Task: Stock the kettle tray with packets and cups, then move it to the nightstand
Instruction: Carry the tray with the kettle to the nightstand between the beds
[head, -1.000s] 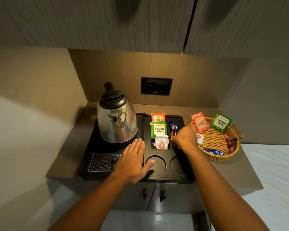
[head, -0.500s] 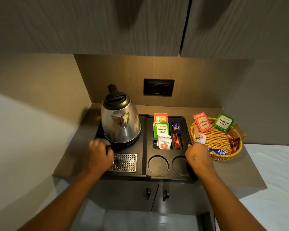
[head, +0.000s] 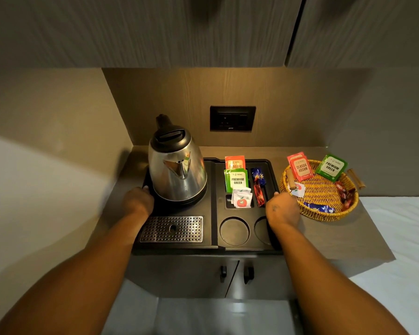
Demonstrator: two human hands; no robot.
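Observation:
The black kettle tray (head: 211, 209) lies on the counter with a steel kettle (head: 177, 170) at its back left and a perforated drip grate (head: 172, 229) in front. Its compartments hold an orange tea packet (head: 235, 162), a green tea packet (head: 237, 180), white sachets (head: 242, 199) and red and blue sticks (head: 258, 187). Two round cup wells (head: 234, 230) are bare. My left hand (head: 138, 201) grips the tray's left edge beside the kettle. My right hand (head: 282, 209) grips the tray's right edge.
A wicker basket (head: 319, 189) with more tea packets, a sachet and sticks stands right of the tray. A black wall socket (head: 232, 118) is behind. Cabinets hang overhead. Cupboard doors with handles (head: 235, 274) are below, and white bedding (head: 402, 238) lies to the right.
My left hand moved from the tray's middle to its left edge. My right hand left the packet compartment and closed on the right edge. The view drew nearer.

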